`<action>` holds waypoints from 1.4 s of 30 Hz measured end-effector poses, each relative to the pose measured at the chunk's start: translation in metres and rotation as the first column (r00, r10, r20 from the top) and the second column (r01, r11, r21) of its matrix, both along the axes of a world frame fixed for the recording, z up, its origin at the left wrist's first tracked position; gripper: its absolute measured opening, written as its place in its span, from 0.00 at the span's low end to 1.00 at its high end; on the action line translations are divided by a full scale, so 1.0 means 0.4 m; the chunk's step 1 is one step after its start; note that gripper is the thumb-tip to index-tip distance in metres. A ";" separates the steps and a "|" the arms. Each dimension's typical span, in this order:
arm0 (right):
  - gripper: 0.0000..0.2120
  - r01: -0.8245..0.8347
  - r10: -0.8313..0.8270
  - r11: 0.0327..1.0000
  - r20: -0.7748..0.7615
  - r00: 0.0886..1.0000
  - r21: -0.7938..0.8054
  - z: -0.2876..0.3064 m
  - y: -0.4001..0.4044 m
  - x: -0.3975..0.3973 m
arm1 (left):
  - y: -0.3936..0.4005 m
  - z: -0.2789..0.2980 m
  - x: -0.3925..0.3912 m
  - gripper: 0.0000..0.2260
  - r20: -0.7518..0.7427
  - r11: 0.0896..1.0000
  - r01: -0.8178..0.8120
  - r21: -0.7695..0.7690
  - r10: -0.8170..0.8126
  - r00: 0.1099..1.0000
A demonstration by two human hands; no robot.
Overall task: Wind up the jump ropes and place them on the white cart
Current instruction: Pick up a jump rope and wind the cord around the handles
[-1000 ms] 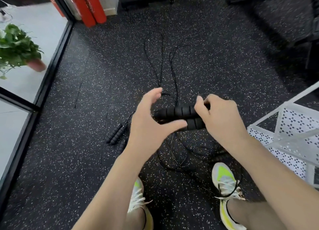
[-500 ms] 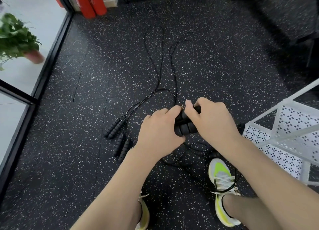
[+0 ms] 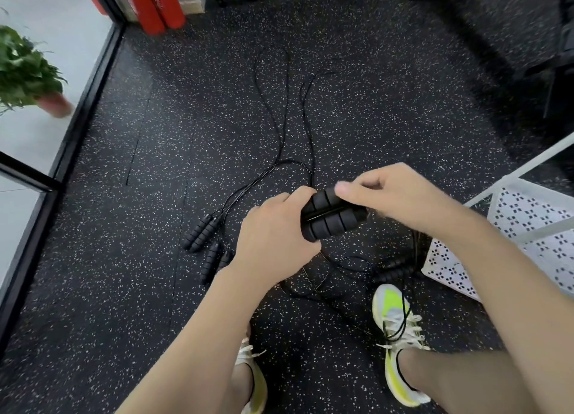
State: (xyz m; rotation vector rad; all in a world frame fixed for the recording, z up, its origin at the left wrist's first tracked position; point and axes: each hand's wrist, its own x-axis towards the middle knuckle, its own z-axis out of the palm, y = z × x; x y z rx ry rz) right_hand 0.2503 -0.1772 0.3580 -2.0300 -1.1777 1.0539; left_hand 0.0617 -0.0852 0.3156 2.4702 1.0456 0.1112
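My left hand (image 3: 273,236) grips the left end of two black ribbed jump-rope handles (image 3: 330,216) held side by side above the floor. My right hand (image 3: 400,196) sits over their right end, thumb and fingers pinched above them; the thin cord there is too blurred to make out. Black cord (image 3: 341,277) hangs from the handles and lies in loops on the floor. Two more pairs of handles (image 3: 202,232) lie on the floor to the left, their cords (image 3: 281,128) stretching away. The white perforated cart (image 3: 528,227) stands at the right.
My two feet in white and yellow shoes (image 3: 394,317) stand on the speckled black rubber floor, with cord across the right shoe. Another handle (image 3: 394,272) lies by the cart's base. A glass wall frame (image 3: 77,118), a potted plant (image 3: 28,72) and red cylinders (image 3: 155,3) stand at the left and back.
My left hand closed onto the handles' left end. My right hand moved from gripping the handles to pinching above their right end, exposing them.
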 end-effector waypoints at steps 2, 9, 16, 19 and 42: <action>0.20 -0.060 0.060 0.998 -0.087 0.994 0.006 0.015 -0.009 0.032 | 0.003 0.005 -0.002 0.23 0.020 1.000 -0.009 -0.021 0.010 1.000; 0.12 -0.044 0.091 0.986 -0.295 0.951 0.161 -0.021 -0.015 0.052 | 0.002 0.028 -0.006 0.23 0.094 0.997 -0.016 -0.075 0.023 0.995; 0.09 0.231 -0.018 0.948 -0.686 0.728 0.221 -0.100 0.006 0.005 | -0.008 0.047 0.000 0.20 0.184 0.968 -0.125 -0.219 0.167 0.969; 0.06 0.420 -0.117 0.887 -0.784 0.609 0.193 -0.121 0.018 -0.049 | -0.002 0.047 0.004 0.18 0.179 0.951 -0.185 -0.246 0.232 0.956; 0.04 -0.099 0.065 0.992 0.361 0.930 0.078 -0.028 0.005 -0.131 | 0.029 -0.010 -0.009 0.15 -0.094 0.976 -0.157 0.151 0.172 0.981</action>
